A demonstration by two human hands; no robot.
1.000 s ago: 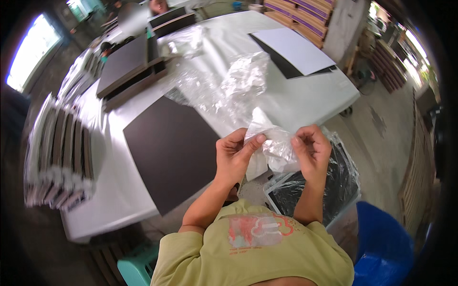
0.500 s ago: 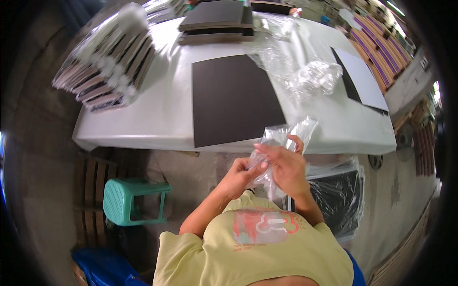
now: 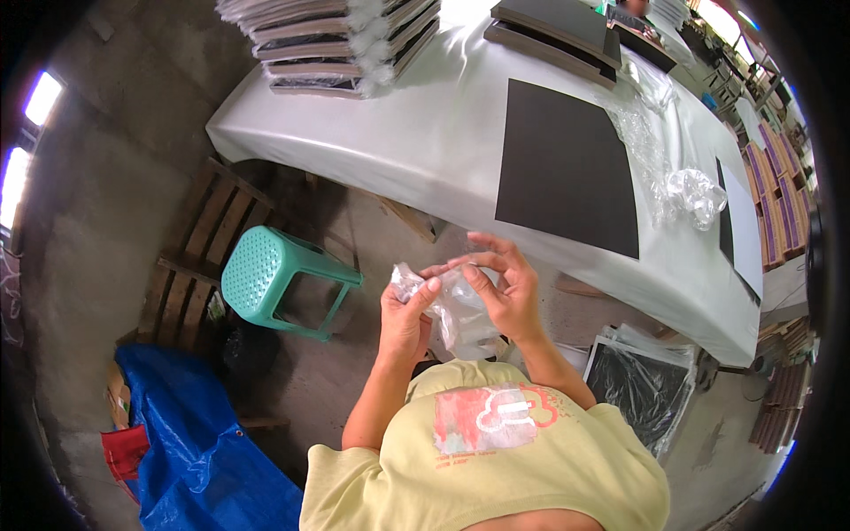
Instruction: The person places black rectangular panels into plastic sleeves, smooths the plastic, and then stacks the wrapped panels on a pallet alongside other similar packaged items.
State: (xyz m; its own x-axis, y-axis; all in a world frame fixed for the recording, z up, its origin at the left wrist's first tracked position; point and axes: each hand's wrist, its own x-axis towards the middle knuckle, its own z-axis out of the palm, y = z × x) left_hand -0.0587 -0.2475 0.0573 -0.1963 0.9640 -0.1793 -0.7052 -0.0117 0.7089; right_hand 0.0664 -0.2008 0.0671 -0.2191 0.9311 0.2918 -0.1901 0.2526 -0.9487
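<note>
Crumpled clear plastic film [image 3: 460,311] hangs between my hands, in front of my body and short of the table's near edge. My left hand [image 3: 407,320] is closed on one end of it, thumb on top, with a bunched bit poking up above the fingers. My right hand [image 3: 509,292] pinches the film's upper part between thumb and fingers, its outer fingers curved and partly apart. Beyond them, a flat black sheet [image 3: 567,168] lies on the white-covered table [image 3: 407,146]. More crumpled clear film [image 3: 695,196] lies to its right.
Wrapped panels [image 3: 319,66] are stacked at the table's far left, dark boards [image 3: 558,31] at its back. A white sheet [image 3: 742,226] lies at the right. On the floor are a green stool [image 3: 261,274], a blue tarp [image 3: 195,434] and a film-wrapped black panel [image 3: 637,385].
My view has swung left, so the table sits farther right and more of the stool and tarp shows. Both hands have come away from the table edge, bunching the film between them.
</note>
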